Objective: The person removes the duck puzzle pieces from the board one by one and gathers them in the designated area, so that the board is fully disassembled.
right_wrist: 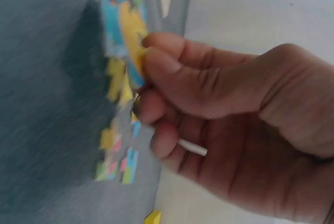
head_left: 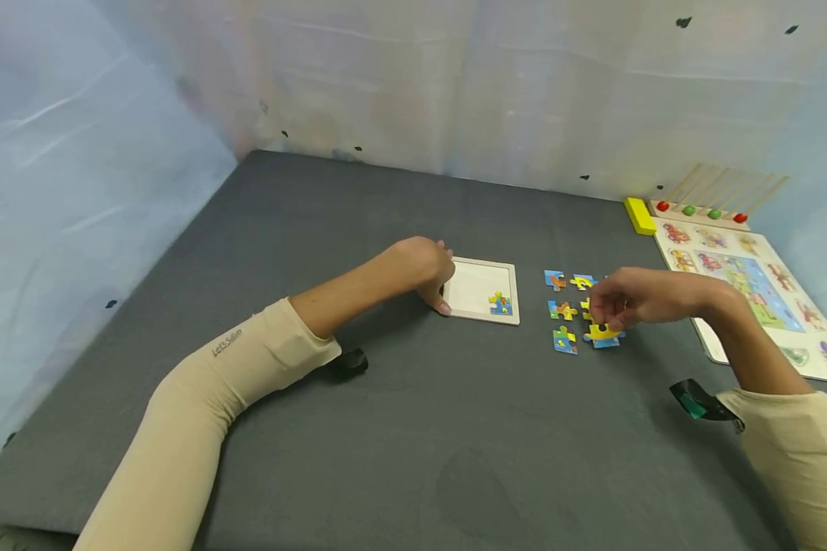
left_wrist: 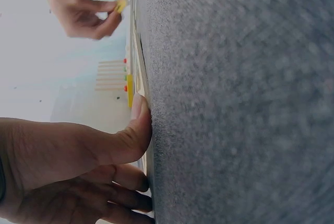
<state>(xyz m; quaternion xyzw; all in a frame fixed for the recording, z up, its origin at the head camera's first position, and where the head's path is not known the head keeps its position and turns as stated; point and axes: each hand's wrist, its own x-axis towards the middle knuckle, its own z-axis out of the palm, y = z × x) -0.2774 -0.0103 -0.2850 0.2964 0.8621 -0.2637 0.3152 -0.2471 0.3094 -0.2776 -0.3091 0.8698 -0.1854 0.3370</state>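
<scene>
A shallow wooden puzzle tray [head_left: 469, 283] lies on the table with a few joined puzzle pieces [head_left: 501, 304] in its near right corner. My left hand [head_left: 434, 272] grips the tray's left side, thumb [left_wrist: 136, 130] at the near corner and fingers toward the far one. To the right of the tray my right hand [head_left: 623, 297] pinches a yellow and blue jigsaw piece [right_wrist: 133, 31] between thumb and fingertips, raised a little off the table. Below and around it lie several loose jigsaw pieces [head_left: 561, 310], partly hidden by that hand.
At the right is a picture board [head_left: 696, 237] with printed animals and fruit. Behind it stands a wooden peg rack [head_left: 703, 214] with red and green beads, and a yellow block [head_left: 639, 216] beside that. Plastic sheeting [head_left: 413, 92] borders the grey table [head_left: 386, 428].
</scene>
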